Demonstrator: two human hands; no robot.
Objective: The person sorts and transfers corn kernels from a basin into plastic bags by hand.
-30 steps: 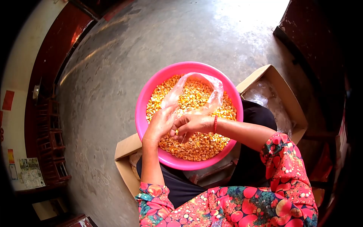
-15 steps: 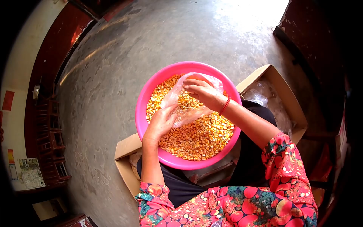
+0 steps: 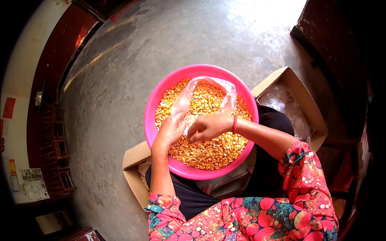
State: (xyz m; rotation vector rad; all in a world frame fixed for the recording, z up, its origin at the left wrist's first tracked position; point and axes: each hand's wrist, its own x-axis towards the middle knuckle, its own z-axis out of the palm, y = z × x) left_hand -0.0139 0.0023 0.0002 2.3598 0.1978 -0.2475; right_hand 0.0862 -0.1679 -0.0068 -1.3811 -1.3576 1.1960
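Noting the right hand [image 3: 210, 127] first: in the previous frame it was at the upper part of the clear, thin plastic bag [image 3: 230, 91]; now it is lower and closer to the wearer, over the middle of the round pink plastic basin [image 3: 149, 116]. Its fingers are curled downward; cannot tell whether they enclose anything. Red cord bracelet [image 3: 235, 123] at that wrist.

Left hand [image 3: 171, 128]: position essentially unchanged, fingers grasping the near-left edge of the bag. Bag lies within the basin, mouth spread open, over yellow-orange corn kernels [image 3: 213, 150]. More kernels are now visible through the mouth, where the right hand previously covered them.

Edges: left forearm crosses the basin's near-left rim; right forearm crosses its right rim. The two hands are close together. Open brown cardboard box [image 3: 309, 99] stands just beside the basin on the right, holding crumpled clear plastic [image 3: 279, 98]. Second brown cardboard box [image 3: 136, 156] sits at the lower left, by the rim. Open room: grey concrete floor [image 3: 116, 88] extends beyond the far rim and to the left.
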